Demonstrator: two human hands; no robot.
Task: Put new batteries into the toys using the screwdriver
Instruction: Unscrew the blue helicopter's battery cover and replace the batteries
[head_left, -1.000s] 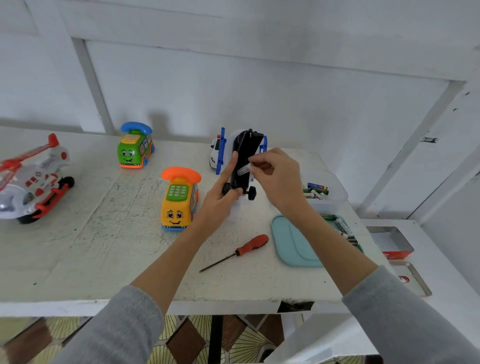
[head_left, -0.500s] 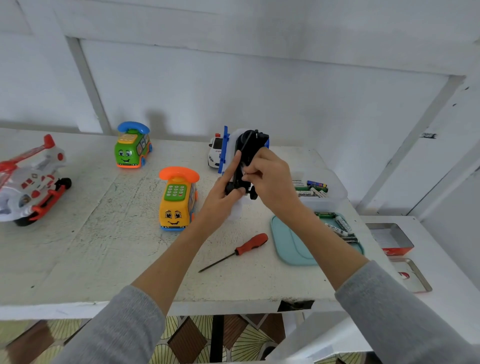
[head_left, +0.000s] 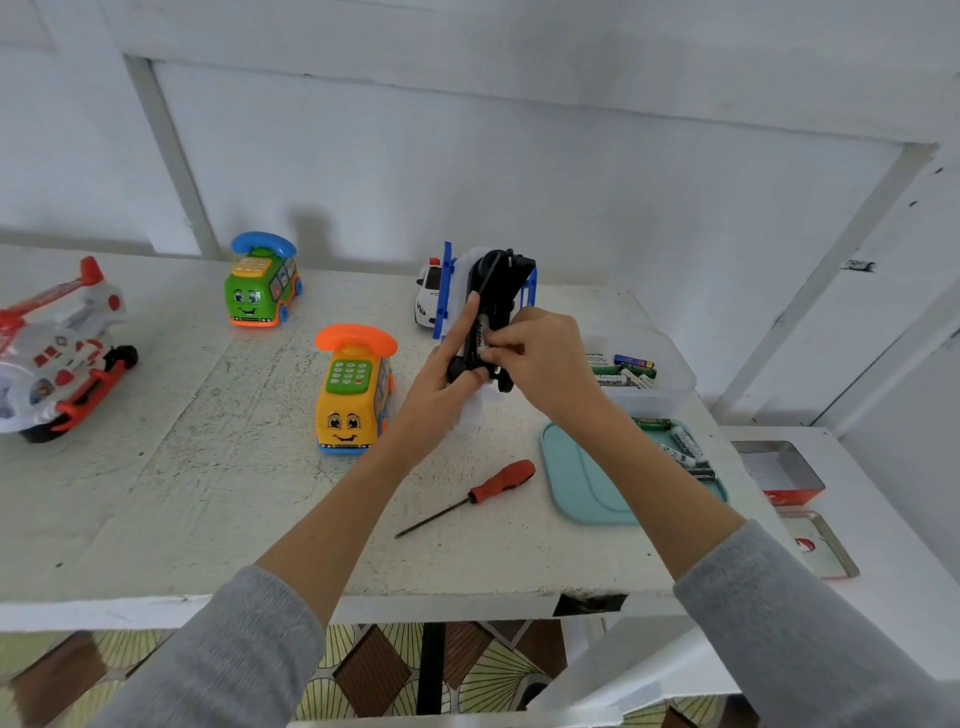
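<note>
Since 1 s ago, your right hand (head_left: 545, 364) had dropped from the toy's mid-section toward its lower end, and the battery (head_left: 480, 338) it carried now lay along the black underside instead of sticking out. Toy (head_left: 493, 306) was held off the table (head_left: 156, 493), underside facing you: black base, blue side rails, white body behind, small black wheels at the bottom. Your left hand (head_left: 441, 384) gripped it w/ fingers curled round the lower end, thumb straight up the base. Right-hand fingers were curled, tips pinching the battery against the base. Screwdriver (head_left: 467, 498), orange handle, lay on the table just below the toy, nearer you. Right of the screwdriver sat a teal tray (head_left: 582, 483) w/ loose batteries (head_left: 685, 452).
</note>
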